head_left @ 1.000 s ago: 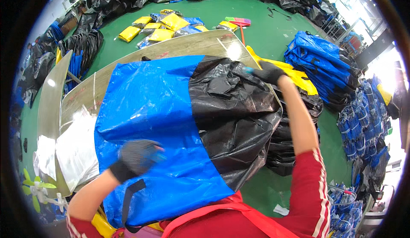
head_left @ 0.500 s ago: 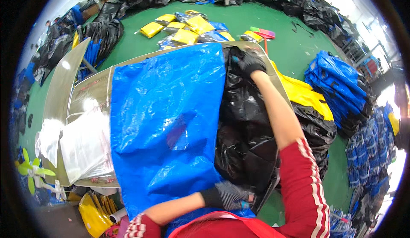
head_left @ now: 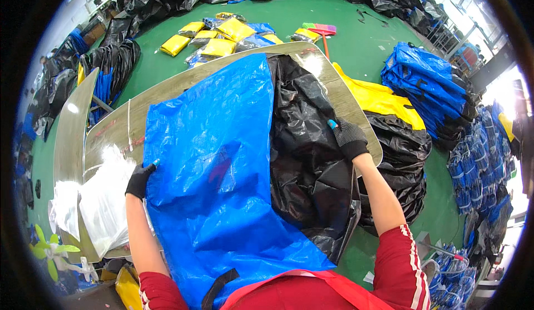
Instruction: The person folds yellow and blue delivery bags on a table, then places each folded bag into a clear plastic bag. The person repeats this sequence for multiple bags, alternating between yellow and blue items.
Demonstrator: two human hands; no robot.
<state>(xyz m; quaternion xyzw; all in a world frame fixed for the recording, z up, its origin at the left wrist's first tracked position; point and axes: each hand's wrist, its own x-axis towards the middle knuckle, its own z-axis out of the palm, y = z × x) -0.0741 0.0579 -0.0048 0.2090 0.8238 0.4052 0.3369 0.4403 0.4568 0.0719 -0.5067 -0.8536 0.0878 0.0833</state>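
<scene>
A large blue and black plastic bag point(head_left: 214, 137) lies spread over the table, its blue part on the left and its crumpled black part on the right. My left hand point(head_left: 141, 180), in a dark fingertip-less glove, is closed on the bag's left blue edge, with the thumb on top. On the opposite side my right hand point(head_left: 351, 138), gloved alike, grips the right edge of the black part. Some of its fingers are hidden by the material. A black strap point(head_left: 220, 288) shows on the blue near my body.
The wood-patterned table point(head_left: 105, 127) carries clear plastic sheets point(head_left: 108, 198) at left. Yellow-and-black bags point(head_left: 389, 107) hang beside its right end. Folded yellow packs point(head_left: 218, 48) and a broom point(head_left: 322, 30) lie on the green floor beyond. Blue bags point(head_left: 425, 84) are piled at right.
My left hand has gone from the near black edge to the left blue edge. My right hand has come nearer from the far black corner. The bag has shifted slightly and its black part spreads wider.
</scene>
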